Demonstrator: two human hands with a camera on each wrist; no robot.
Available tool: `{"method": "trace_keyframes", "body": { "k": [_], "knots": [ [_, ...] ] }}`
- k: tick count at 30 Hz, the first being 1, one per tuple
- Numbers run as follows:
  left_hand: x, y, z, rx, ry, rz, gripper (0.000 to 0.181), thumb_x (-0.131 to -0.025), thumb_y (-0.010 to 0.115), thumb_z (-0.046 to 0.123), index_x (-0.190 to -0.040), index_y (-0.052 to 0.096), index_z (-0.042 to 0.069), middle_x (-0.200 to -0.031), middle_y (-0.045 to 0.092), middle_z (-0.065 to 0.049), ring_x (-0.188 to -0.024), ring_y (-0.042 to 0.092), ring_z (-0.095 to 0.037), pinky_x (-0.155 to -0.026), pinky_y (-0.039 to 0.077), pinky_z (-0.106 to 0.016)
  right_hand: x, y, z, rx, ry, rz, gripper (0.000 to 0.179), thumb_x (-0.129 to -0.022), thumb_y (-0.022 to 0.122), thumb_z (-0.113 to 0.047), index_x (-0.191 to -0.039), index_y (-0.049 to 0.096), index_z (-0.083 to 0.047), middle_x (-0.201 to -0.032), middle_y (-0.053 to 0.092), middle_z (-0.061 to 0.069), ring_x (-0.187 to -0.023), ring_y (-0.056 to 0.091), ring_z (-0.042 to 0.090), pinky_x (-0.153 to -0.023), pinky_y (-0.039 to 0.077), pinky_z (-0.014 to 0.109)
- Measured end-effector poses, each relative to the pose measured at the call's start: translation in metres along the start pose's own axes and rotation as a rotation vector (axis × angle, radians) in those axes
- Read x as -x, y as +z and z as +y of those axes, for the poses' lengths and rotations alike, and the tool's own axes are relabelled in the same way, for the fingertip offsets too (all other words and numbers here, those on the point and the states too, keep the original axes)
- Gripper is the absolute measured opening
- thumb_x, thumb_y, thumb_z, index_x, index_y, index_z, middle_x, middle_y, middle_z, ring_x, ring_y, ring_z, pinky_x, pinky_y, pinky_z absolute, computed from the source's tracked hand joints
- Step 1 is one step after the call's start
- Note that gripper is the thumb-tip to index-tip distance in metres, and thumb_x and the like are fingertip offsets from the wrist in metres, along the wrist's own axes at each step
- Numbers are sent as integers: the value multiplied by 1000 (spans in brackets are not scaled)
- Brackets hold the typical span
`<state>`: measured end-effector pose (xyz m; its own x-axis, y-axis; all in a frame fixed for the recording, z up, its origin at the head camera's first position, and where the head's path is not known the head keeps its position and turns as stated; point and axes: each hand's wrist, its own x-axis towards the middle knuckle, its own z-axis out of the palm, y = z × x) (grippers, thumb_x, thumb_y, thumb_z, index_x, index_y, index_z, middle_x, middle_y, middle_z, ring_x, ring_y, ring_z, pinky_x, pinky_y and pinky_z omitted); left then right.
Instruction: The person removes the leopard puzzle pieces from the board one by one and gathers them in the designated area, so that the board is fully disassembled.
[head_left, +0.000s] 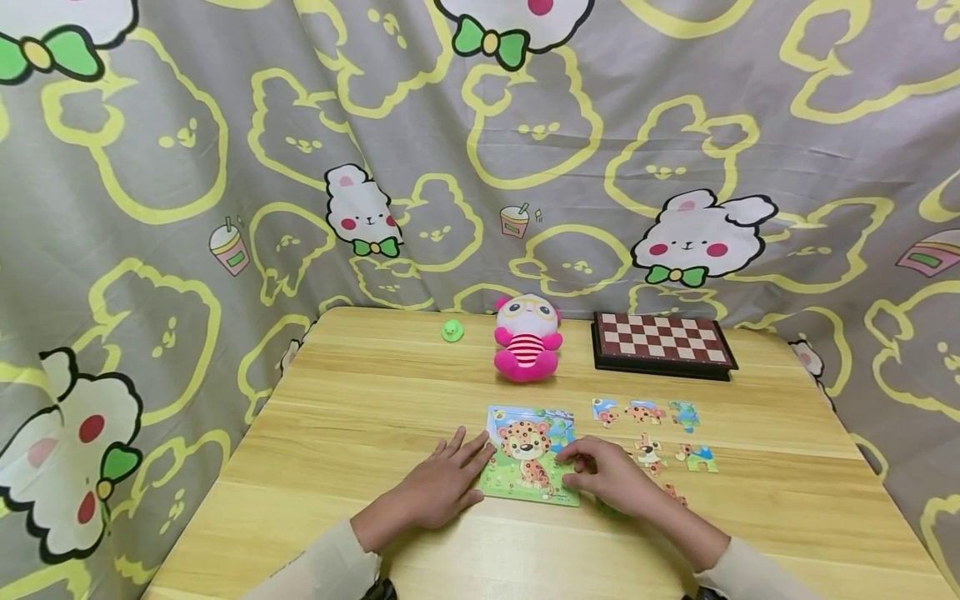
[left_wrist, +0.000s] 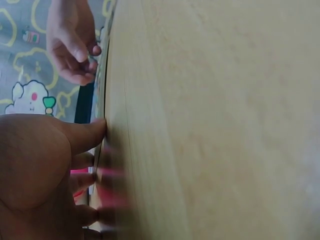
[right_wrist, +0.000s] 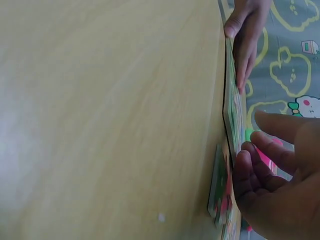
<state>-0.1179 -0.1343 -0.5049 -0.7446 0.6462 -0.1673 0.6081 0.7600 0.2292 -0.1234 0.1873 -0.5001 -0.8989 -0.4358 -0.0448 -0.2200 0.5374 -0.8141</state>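
A square picture puzzle board (head_left: pixel 527 454) showing a spotted cartoon leopard lies flat on the wooden table. At its left edge rests my left hand (head_left: pixel 442 483), fingers spread, fingertips on the board and thumb by its near left corner. My right hand (head_left: pixel 611 475) hovers over the board's right edge with fingers loosely bent. In the right wrist view, that hand (right_wrist: pixel 275 170) shows its thumb apart from the fingers and nothing visible between them. Loose puzzle pieces (head_left: pixel 649 450) lie right of the board; some are partly hidden behind my right hand and forearm.
Behind the board sits a pink plush toy (head_left: pixel 527 340) with a striped belly. A small green duck (head_left: pixel 452 331) stands to its left. At the back right lies a checkered board-game box (head_left: pixel 663 343). A patterned curtain (head_left: pixel 450 167) hangs behind the wooden table (head_left: pixel 337 400).
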Motion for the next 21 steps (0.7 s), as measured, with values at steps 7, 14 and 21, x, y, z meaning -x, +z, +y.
{"method": "trace_keyframes", "body": {
  "k": [7, 14, 21],
  "knots": [
    [0, -1, 0, 7, 13, 5, 70, -108, 50, 43, -166, 24, 15, -173, 17, -8, -155, 16, -45, -119, 29, -61, -1, 4, -4, 65, 10, -11, 35, -84, 86, -19, -116, 74, -10, -94, 62, 0, -83, 53, 14, -69, 47, 24],
    [0, -1, 0, 7, 9, 3, 70, -108, 49, 43, -166, 23, 15, -173, 16, -8, -156, 15, -44, -120, 28, -61, -2, 6, -4, 125, -24, -32, 44, -82, 88, -23, -120, 72, -10, -93, 59, -3, -80, 51, 13, -66, 44, 25],
    [1, -1, 1, 16, 7, 4, 70, -108, 50, 43, -166, 24, 14, -173, 16, -8, -156, 14, -45, -120, 28, -62, -3, 9, -6, 179, -22, -28, 41, -80, 89, -18, -116, 71, -11, -96, 59, -5, -82, 51, 12, -71, 46, 25]
  ]
}}
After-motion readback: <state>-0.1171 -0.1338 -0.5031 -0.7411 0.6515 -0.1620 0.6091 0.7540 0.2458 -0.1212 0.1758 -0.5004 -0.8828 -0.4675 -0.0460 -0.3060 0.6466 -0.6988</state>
